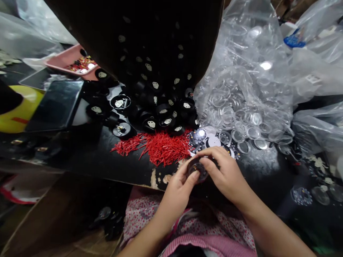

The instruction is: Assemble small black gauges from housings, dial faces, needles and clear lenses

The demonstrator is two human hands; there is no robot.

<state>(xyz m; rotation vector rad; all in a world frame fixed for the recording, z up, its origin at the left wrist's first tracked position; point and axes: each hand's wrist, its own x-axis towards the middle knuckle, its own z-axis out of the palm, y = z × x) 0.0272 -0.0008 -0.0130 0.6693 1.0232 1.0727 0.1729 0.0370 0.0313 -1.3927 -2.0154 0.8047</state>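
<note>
Both your forearms slant inward, left hand [179,184] and right hand [226,171] gripping a round dark case [198,170], thumbs over it, at the table's [102,157] near edge.

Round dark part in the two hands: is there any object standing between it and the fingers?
Nothing visible does: the left hand and right hand both touch the round dark part directly. The red pieces lie beyond them.
</note>
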